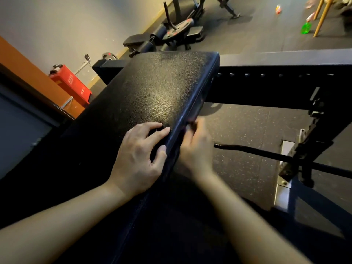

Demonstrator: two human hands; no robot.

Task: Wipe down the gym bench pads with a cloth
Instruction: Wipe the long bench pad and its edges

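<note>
Both hands work at the right edge of the black bench pad [152, 88], which slopes up and away. The left hand [141, 155] lies on the pad's top, its fingers bent over a dark shape [155, 139] — cloth or shadow, I cannot tell. The right hand [196, 147] is against the pad's side, just beside the left, blurred — its grip is unclear. Weight plates [178, 28] lie beyond the pad's far end, and a red box [71, 82] sits to its left.

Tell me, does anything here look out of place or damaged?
Nothing looks broken or spilled. The far end of the bench pad looks greyish, perhaps dusty, and a green bottle sits on the floor well away from it.
</note>
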